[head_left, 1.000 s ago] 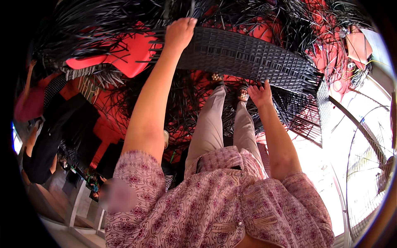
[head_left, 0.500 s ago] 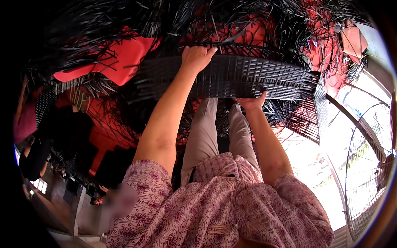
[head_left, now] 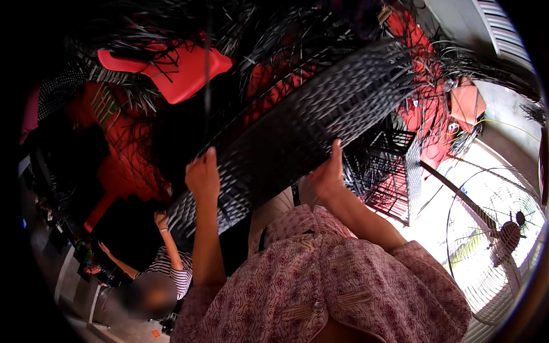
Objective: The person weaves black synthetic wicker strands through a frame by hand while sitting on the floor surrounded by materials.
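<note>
A long panel of black woven wicker (head_left: 309, 114) hangs in front of me, slanting from low on the left to high on the right. Loose strip ends stick out at its upper right end. My left hand (head_left: 203, 174) is closed on the panel toward its lower left end, thumb pointing up. Farther right, my right hand (head_left: 326, 174) grips the near edge, its thumb lying against the woven face and its other fingers hidden beneath. Motion blurs part of the weave.
Behind lie tangled black strips (head_left: 269, 34) and a red plastic seat-shaped piece (head_left: 183, 68). A black lattice frame (head_left: 394, 177) stands at right, before a large caged fan (head_left: 503, 246). At lower left is a co-worker with a striped sleeve (head_left: 180, 268), arms raised.
The panel has swung from nearly level to a steep slant, left end down and right end up. My left hand has shifted from its far edge to the lower left; the right moved slightly left.
</note>
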Tool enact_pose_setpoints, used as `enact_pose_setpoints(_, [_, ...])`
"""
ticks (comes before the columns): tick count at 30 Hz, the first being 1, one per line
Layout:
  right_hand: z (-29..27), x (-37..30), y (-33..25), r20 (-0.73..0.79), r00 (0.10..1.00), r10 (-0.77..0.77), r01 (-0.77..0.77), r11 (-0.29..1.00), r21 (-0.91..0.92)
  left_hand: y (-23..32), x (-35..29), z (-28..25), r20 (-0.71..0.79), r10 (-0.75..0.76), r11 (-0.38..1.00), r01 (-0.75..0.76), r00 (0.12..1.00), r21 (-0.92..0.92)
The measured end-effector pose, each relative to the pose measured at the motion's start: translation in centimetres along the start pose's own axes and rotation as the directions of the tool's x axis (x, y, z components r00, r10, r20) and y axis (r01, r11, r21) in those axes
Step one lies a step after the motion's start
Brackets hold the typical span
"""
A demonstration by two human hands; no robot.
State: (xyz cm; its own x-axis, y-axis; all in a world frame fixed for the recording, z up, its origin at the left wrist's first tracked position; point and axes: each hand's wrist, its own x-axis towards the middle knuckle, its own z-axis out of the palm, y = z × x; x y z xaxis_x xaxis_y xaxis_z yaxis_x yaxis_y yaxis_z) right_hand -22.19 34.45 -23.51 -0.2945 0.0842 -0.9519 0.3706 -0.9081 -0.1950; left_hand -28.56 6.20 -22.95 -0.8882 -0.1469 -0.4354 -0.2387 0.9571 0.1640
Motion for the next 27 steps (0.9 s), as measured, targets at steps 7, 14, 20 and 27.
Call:
enact_pose_setpoints(7, [10.2,-7.0,3.2,0.204,0.931,0.302,-0.206,0.898,-0.389,-8.9,-8.9,-7.9,-0.218,-0.391,0.860,0.270,0.894,-0.433])
enact_pose_setpoints(14, [19.0,-11.8,4.2,0.130,0.832,0.539,-0.278,0.609,-0.743,-11.8,-14.4,-13.5,-0.302,-0.645,0.730,0.448,0.702,-0.516])
enact_pose_setpoints(20, [23.0,-5.1,3.5,0.104,0.544,0.832,-0.433,0.386,-0.815,-7.6,-15.6,-13.6,-0.343,-0.755,0.646,0.724,0.559,-0.244])
enact_pose_setpoints(27, [30.4,0.9,-4.5,-0.291,0.685,0.668,-0.418,0.033,-0.908,8.6,-11.0,-16.6,-0.238,-0.934,0.336,0.881,0.267,-0.334])
